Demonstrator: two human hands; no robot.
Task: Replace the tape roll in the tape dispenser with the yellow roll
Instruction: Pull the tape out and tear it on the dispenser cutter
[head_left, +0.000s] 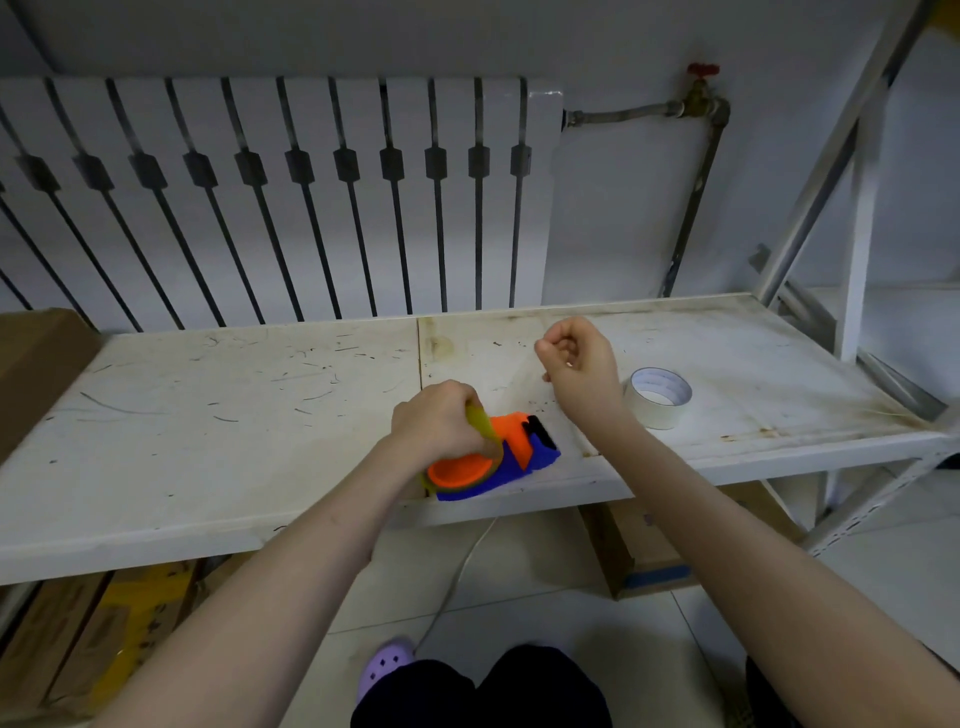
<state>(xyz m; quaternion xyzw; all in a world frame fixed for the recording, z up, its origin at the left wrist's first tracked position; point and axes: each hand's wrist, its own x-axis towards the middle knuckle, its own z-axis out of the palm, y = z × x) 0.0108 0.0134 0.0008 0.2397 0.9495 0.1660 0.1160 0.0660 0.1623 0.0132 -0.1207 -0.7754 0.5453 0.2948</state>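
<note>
A blue and orange tape dispenser (519, 452) lies at the front edge of the white shelf board (234, 415). The yellow roll (480, 423) sits in it around the orange hub, and my left hand (439, 423) presses down on the roll and dispenser. My right hand (576, 364) is raised above and behind the dispenser, fingers pinched on a thin, nearly see-through strip of tape (519, 379) that stretches down toward the roll. A clear tape roll (658, 396) with a white core stands on the shelf to the right of my right wrist.
A white radiator (291, 197) and a pipe with a red valve (702, 70) stand behind the shelf. A cardboard box (36, 364) sits at the left end. Metal rack posts (852, 249) rise on the right. More boxes and a white cable (457, 577) lie on the floor below.
</note>
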